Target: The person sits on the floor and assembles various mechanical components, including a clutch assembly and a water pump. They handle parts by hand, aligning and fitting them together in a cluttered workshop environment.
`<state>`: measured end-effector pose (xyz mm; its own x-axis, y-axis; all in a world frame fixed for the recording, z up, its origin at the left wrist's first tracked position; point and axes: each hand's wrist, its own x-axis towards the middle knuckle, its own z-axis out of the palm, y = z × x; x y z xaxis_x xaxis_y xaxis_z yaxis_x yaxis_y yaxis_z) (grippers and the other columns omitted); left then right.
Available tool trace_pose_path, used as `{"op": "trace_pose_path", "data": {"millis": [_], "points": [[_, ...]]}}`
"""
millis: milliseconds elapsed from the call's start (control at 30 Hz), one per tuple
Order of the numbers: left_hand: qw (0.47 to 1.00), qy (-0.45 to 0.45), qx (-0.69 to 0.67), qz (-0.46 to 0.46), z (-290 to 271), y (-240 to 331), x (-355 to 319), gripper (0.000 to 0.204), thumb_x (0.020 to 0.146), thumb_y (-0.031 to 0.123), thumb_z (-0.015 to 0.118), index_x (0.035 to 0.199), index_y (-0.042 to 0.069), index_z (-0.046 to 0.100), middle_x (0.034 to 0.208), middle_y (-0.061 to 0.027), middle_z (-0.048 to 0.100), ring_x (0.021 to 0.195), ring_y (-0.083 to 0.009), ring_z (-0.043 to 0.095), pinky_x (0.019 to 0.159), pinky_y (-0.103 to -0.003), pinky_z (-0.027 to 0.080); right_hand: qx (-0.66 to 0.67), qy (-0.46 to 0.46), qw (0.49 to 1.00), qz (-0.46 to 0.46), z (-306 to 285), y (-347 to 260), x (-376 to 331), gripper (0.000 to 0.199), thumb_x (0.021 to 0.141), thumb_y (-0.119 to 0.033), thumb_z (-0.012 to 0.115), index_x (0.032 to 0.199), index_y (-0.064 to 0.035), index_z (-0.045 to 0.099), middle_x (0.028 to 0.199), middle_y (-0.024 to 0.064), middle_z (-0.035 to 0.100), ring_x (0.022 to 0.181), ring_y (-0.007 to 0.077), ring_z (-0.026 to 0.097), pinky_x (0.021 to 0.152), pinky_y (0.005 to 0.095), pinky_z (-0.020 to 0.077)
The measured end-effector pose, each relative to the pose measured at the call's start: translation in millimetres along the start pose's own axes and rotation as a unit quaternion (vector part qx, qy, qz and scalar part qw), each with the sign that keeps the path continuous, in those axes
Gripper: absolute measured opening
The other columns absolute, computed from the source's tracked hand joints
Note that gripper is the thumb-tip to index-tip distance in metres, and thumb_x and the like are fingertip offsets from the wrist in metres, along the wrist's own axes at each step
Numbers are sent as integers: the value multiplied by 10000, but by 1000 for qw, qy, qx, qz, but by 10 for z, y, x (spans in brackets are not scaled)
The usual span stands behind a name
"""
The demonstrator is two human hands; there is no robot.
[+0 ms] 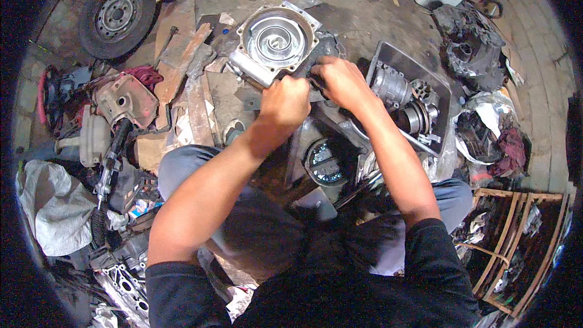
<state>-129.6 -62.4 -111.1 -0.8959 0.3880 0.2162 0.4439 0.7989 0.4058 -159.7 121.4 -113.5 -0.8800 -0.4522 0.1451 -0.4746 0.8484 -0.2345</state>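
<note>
The shiny round metal part [276, 39] w/ the swirl inside sits on the floor [358, 12], right in front of the person's knees, on some wood scraps [182, 67] and junk. It leans a bit toward the person, not flat.

The left hand [284, 100] is a tight fist; its grip is pressed together round smth thin at the near edge of the part, prob. a tool handle, but I can't see what. The right hand [340, 82] is just beside it, fingers curled down on a dark bit by the same edge. I can't tell if that grip pinches anything or just pushes.

What could go wrong:
- The part rests on bumpy scraps, so a hard push or pull may make it rock or slide away.
- If the thing in the fist slips off, the knuckles can bang the sharp metal edge. Both hands are v. close, so one could hit the other.
- The tray [440, 79] w/ the small silver pieces is near the right elbow. A quick jerk back could bump it and spill bits into the mess, hard to find again.
- Dirt from the floor could drop into the clean swirl.
</note>
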Motion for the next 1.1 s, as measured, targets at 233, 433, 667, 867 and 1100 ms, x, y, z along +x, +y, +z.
{"op": "trace_pose_path", "data": {"millis": [233,433,667,867,1100], "points": [[1000,-22,6,-7,29,-25,36,271,940,220,654,774,19,727,735,-262,688,731,-448,715,657,-532,591,27,49,998,6,-118,-75,-40,171,802,-102,707,942,-7,728,1029,225,701,1006,419,682,859,513,556],[996,69,-17,48,34,-45,-79,331,935,267,685,737,3,698,727,-268,675,695,-446,699,645,-534,580,288,246,905,193,-112,-149,-615,197,841,-136,755,985,-4,727,902,164,718,833,321,690,775,401,530],[999,-9,-25,29,40,-62,11,266,936,210,635,819,-11,725,837,-294,691,809,-486,696,736,-564,573,303,232,865,325,1287,-158,-1854,189,838,-124,762,974,2,725,876,152,713,791,187,647,735,346,505],[999,-39,13,-30,-70,66,26,304,950,261,629,837,1,738,838,-280,705,809,-473,706,742,-552,578,160,52,869,465,2089,-140,-2262,231,861,-129,714,1047,5,740,1003,239,743,973,354,733,879,428,543],[995,-83,53,-29,-252,114,-66,348,966,312,600,880,5,740,862,-292,704,826,-467,711,750,-554,576,248,271,853,371,1244,-221,-1775,213,991,-160,638,971,45,694,810,182,716,744,210,655,746,373,513]]}}
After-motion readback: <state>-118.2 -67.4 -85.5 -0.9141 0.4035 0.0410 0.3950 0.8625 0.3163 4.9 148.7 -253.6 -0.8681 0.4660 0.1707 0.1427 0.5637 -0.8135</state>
